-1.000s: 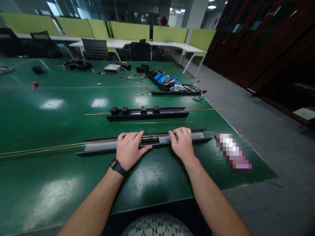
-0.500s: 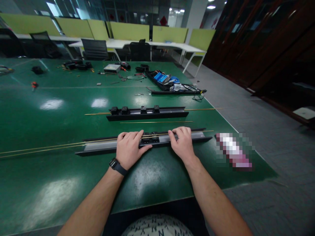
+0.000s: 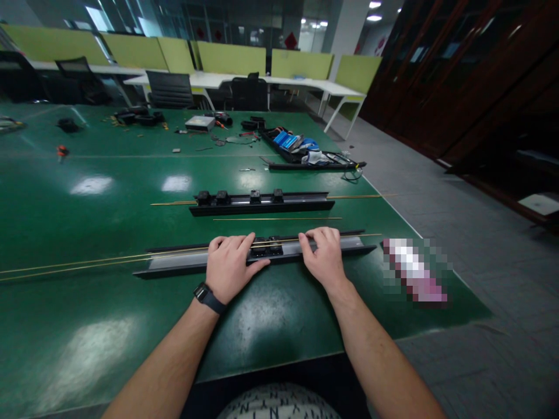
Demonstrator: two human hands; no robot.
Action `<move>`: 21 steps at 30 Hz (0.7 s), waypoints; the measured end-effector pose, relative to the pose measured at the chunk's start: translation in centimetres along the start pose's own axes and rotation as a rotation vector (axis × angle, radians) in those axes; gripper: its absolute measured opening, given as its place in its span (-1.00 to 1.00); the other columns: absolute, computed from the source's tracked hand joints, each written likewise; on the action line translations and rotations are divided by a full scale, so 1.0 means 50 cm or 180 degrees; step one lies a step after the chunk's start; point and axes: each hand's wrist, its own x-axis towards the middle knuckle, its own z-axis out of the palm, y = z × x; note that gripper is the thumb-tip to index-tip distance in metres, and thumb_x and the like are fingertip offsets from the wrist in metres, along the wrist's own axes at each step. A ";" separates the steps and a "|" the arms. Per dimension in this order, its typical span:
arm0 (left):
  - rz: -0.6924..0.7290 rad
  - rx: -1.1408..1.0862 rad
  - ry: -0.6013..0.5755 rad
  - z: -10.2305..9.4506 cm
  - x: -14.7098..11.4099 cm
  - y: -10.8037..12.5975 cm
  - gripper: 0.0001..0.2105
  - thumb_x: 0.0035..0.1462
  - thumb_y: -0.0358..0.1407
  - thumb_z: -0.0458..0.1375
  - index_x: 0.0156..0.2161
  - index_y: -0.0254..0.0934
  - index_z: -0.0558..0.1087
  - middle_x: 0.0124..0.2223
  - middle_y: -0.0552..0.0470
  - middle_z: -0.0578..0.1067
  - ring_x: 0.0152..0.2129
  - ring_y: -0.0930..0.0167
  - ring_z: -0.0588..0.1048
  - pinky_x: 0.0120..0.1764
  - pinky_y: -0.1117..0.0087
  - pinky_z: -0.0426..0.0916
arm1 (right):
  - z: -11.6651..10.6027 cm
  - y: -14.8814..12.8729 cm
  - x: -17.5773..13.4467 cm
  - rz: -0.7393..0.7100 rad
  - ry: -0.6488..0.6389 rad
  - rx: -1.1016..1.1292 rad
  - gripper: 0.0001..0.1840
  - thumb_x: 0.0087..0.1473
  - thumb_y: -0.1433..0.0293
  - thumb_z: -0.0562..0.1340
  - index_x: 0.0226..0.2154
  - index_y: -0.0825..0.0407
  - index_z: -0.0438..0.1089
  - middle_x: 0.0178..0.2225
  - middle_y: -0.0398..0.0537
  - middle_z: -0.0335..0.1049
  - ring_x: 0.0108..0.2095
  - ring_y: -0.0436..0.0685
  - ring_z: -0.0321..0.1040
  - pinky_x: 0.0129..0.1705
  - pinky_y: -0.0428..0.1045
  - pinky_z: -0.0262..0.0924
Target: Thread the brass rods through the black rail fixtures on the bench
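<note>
In front of me on the green table lies a long black channel rail [image 3: 174,262] with a pale inner floor. Two small black blocks [image 3: 267,248] sit inside it between my hands. Thin brass-coloured rods [image 3: 96,263] run along the rail and stick out far to the left; one rod passes over the blocks and out at the right end. My left hand [image 3: 230,262] lies across the rail, gripping it, thumb on the near side and fingers over the far side. My right hand [image 3: 324,255] is closed with thumb and fingertips at the rod; its exact grip is partly hidden.
Behind is a second black rail [image 3: 262,207] with several blocks and rods; a loose rod [image 3: 277,219] lies between the rails. A blurred pinkish object [image 3: 414,270] is at right. Farther back are a black tray of tools [image 3: 288,152], a white box [image 3: 200,123] and orange pliers [image 3: 62,151].
The rod's right end pokes out very slightly farther to the right. Both hands stay in nearly the same place on the rail.
</note>
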 end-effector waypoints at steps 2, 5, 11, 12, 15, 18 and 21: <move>0.0001 0.0002 0.0003 0.000 0.000 0.000 -0.40 0.18 0.13 0.24 0.16 -0.25 0.46 0.04 -0.21 0.61 -0.02 0.10 0.54 0.06 0.02 0.20 | 0.002 0.000 -0.001 -0.0030 -0.0047 -0.0014 -0.77 0.31 0.21 0.22 -0.31 -0.02 0.45 -0.27 0.01 0.43 -0.13 0.22 0.26 0.01 0.17 0.22; -0.0013 -0.0018 0.0014 0.002 0.000 0.000 -0.40 0.17 0.13 0.25 0.16 -0.25 0.47 0.03 -0.20 0.61 -0.03 0.10 0.54 0.06 0.02 0.21 | 0.005 0.004 -0.003 -0.0038 -0.0081 -0.0048 -0.75 0.31 0.21 0.21 -0.32 -0.01 0.46 -0.27 0.02 0.41 -0.13 0.22 0.26 0.01 0.18 0.22; -0.0018 -0.0051 0.0034 0.005 -0.002 -0.003 -0.40 0.17 0.13 0.24 0.17 -0.23 0.47 0.04 -0.20 0.61 -0.03 0.09 0.54 0.06 0.03 0.20 | 0.003 0.012 -0.002 0.0079 -0.0020 -0.0112 -0.75 0.31 0.22 0.20 -0.35 -0.01 0.45 -0.28 0.03 0.39 -0.13 0.23 0.23 -0.01 0.17 0.21; -0.0013 -0.0046 0.0031 0.005 -0.002 -0.003 -0.40 0.17 0.13 0.24 0.16 -0.23 0.46 0.04 -0.20 0.61 -0.02 0.10 0.54 0.06 0.03 0.20 | 0.002 0.012 -0.001 0.0093 -0.0011 -0.0104 -0.75 0.31 0.23 0.20 -0.35 -0.01 0.44 -0.29 0.03 0.39 -0.13 0.23 0.23 -0.01 0.17 0.21; -0.0006 -0.0038 0.0030 0.004 -0.001 -0.003 -0.40 0.18 0.13 0.24 0.16 -0.24 0.46 0.04 -0.19 0.61 -0.02 0.10 0.54 0.06 0.02 0.19 | 0.001 0.010 0.000 0.0099 -0.0015 -0.0063 -0.76 0.31 0.24 0.20 -0.35 -0.01 0.44 -0.29 0.02 0.40 -0.13 0.23 0.23 -0.01 0.16 0.20; -0.0008 -0.0050 0.0045 0.003 0.000 -0.002 -0.41 0.18 0.12 0.25 0.16 -0.25 0.46 0.04 -0.20 0.61 -0.02 0.10 0.54 0.06 0.02 0.19 | 0.001 0.005 0.000 0.0111 -0.0028 -0.0037 -0.76 0.31 0.22 0.20 -0.33 -0.01 0.44 -0.28 0.02 0.41 -0.11 0.22 0.24 0.01 0.16 0.20; 0.0003 -0.0042 0.0040 0.002 0.000 0.000 -0.41 0.18 0.11 0.25 0.16 -0.25 0.46 0.03 -0.20 0.61 -0.03 0.10 0.54 0.05 0.03 0.20 | 0.001 0.002 -0.001 0.0095 -0.0096 -0.0021 -0.76 0.31 0.20 0.21 -0.30 -0.01 0.46 -0.26 0.01 0.43 -0.10 0.22 0.25 0.02 0.16 0.19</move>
